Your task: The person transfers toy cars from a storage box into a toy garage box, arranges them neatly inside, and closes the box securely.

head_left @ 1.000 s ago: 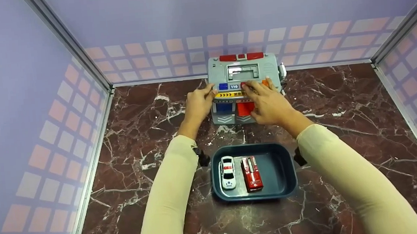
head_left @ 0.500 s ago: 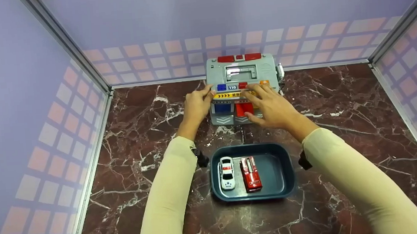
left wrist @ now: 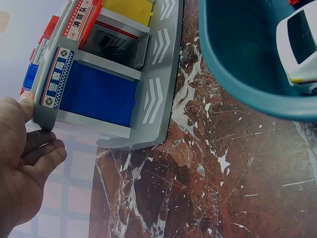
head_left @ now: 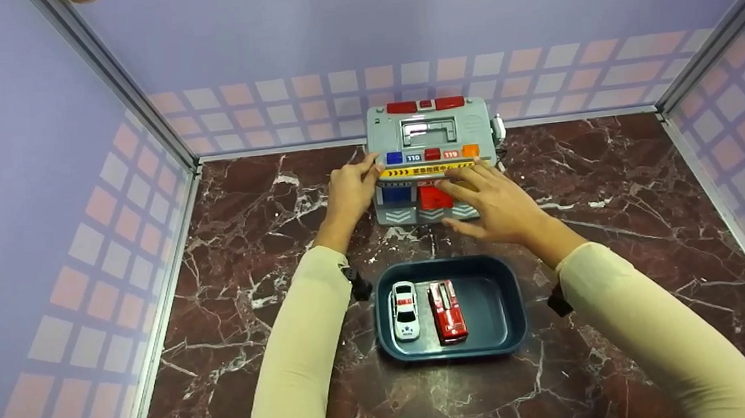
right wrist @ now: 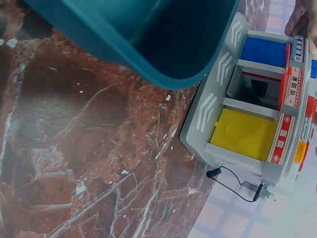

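A grey toy garage (head_left: pixel 431 212) stands against the back wall, with blue, red and orange buttons along its roof edge. My left hand (head_left: pixel 349 194) grips its left front roof corner, the thumb on top and fingers below in the left wrist view. My right hand (head_left: pixel 502 204) is in front of the garage's right side, fingers extended and loosely spread, holding nothing. In the left wrist view the blue door (left wrist: pixel 99 94) is down and the red door (left wrist: pixel 91 22) is swung up from the middle bay. A yellow door (right wrist: pixel 243 135) is down in the right wrist view.
Nearer me, a dark teal tray (head_left: pixel 454 354) holds a white toy police car (head_left: pixel 406 312) and a red toy fire truck (head_left: pixel 448 313). Patterned walls enclose the marbled tabletop (head_left: pixel 257 351). A handset with a black cord (right wrist: pixel 233 183) hangs at the garage's side.
My right hand has drawn back from the roof buttons, towards me and to the right, uncovering the red and orange buttons. The left hand keeps its grip on the corner.
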A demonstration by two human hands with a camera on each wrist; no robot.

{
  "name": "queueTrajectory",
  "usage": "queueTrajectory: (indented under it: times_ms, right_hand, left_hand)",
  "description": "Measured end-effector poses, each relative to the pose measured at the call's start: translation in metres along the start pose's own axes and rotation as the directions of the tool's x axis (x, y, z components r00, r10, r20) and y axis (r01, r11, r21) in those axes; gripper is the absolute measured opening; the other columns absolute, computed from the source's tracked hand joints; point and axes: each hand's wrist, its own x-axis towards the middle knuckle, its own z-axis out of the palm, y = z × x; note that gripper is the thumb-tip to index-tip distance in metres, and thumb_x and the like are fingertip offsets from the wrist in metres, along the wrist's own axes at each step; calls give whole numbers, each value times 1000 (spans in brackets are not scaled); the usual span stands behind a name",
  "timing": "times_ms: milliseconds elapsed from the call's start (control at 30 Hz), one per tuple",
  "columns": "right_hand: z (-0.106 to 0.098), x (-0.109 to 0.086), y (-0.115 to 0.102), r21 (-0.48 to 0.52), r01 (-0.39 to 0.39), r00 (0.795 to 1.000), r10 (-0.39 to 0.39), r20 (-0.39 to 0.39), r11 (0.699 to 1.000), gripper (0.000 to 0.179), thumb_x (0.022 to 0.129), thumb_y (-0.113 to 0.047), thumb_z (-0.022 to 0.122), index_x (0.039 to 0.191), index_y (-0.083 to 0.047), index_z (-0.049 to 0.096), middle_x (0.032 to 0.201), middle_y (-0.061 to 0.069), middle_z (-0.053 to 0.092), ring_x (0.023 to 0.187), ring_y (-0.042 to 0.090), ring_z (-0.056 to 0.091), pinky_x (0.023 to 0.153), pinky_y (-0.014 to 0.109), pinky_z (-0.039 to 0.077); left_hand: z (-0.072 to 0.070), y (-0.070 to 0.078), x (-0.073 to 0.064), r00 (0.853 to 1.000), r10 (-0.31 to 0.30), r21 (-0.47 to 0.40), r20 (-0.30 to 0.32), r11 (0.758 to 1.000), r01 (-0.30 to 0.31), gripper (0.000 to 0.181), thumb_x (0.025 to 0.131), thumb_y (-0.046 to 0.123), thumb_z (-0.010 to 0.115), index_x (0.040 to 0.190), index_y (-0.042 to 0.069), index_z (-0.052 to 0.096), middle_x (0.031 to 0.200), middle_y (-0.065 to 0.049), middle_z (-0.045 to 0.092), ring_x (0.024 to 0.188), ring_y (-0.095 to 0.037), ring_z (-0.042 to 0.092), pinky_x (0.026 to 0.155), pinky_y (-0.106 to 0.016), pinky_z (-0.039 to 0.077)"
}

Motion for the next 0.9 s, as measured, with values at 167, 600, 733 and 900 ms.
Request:
queueTrajectory:
  times_ms: [167, 600, 733, 900]
  right_hand:
    - [2, -8, -5, 14, 36, 999, -36, -9, 999, 67, 101, -51, 74, 153, -10, 65, 150, 23, 64, 139, 46, 61, 126, 68, 40]
    - [8, -27, -15, -5, 141, 988, -141, -55, 990, 67, 94, -46, 81, 149, -9, 68, 143, 20, 69, 133, 42, 66, 124, 66, 43]
    - [7, -34, -20, -3, 152, 988, -152, -18, 988, 65, 100, -51, 73, 151, -12, 66, 145, 18, 68, 134, 40, 65, 126, 65, 41]
    - [11, -43, -27, -10, 190, 981, -191, -21, 982, 59, 103, -53, 69, 148, -16, 70, 143, 17, 69, 133, 39, 66, 125, 67, 41]
  left_hand:
    - [0, -1, -1, 1000, 27, -3, -14, 1000, -27, 41, 111, 41, 67, 145, 18, 75, 134, -13, 79, 112, -41, 80, 102, -54, 61]
    - [2, -1, 1, 1000, 9, 10, -17, 1000, -9, 38, 110, 42, 68, 144, 26, 76, 134, -16, 77, 118, -44, 78, 104, -56, 61]
    - [3, -1, 1, 1000, 15, 10, -22, 1000, -15, 39, 110, 41, 69, 144, 24, 76, 134, -17, 77, 121, -44, 77, 106, -55, 60]
    - [1, 0, 1, 1000, 18, 1, -26, 1000, -18, 39, 110, 41, 68, 144, 23, 76, 134, -17, 77, 123, -44, 76, 106, -55, 59]
